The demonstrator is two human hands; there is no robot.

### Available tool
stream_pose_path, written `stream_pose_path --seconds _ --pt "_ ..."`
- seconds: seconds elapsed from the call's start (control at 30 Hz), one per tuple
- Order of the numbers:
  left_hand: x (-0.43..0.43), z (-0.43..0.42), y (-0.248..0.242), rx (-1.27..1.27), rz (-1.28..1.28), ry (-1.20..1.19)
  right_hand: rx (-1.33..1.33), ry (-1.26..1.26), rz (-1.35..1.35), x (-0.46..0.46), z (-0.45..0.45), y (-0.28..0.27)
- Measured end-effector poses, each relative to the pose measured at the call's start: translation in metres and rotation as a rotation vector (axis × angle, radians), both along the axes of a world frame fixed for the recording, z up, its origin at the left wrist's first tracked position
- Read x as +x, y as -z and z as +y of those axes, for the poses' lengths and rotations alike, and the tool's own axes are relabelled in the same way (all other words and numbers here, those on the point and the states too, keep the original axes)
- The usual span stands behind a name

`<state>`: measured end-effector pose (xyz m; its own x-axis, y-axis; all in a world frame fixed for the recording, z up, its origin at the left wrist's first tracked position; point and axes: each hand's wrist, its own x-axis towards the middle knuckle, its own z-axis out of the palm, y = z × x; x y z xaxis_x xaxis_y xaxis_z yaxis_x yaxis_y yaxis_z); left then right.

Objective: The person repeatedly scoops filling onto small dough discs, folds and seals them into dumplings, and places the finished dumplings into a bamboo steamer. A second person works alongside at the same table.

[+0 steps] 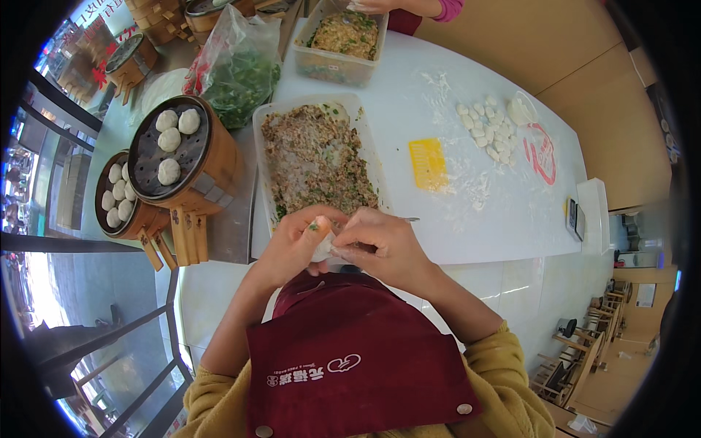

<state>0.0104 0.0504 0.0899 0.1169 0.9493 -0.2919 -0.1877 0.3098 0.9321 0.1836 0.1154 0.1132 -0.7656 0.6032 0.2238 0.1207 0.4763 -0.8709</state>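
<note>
A white dough bun (324, 249), mostly hidden by fingers, is cupped in my left hand (293, 241). The thumb of that hand carries a bit of green filling. My right hand (378, 241) pinches the bun's dough edge between its fingertips. Both hands are just over the near edge of a translucent plastic tub (379, 164) of minced meat filling (317, 164) with chopped greens. A thin metal utensil tip (412, 219) shows beyond my right hand. To the left, a bamboo steamer (219, 164) holds several formed buns (169, 139) on a dark perforated liner.
A second bamboo steamer (148, 222) with several buns stands farther left. A bag of chopped greens (241, 82) and another filling tub (334, 65) lie beyond, near a co-worker's hand (375, 5). Across the white table (394, 109) are a yellow scraper (428, 163), dough pieces (487, 128) and a scale (574, 219).
</note>
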Motion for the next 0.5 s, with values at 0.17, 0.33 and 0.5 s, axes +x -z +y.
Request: stream_pose_path --seconds 0.17,0.33,0.5 --pt "-0.0001 0.0001 0.0026 -0.008 0.061 -0.013 -0.095 0.07 -0.056 -0.0001 -0.0015 0.0009" --pt "-0.0014 0.0024 0.0033 0.01 0.061 0.043 -0.14 0.091 -0.038 -0.0008 -0.003 -0.0003" --pt "0.0009 0.0028 0.002 -0.002 -0.012 -0.074 -0.056 0.047 -0.051 -0.0011 -0.0022 -0.0004"
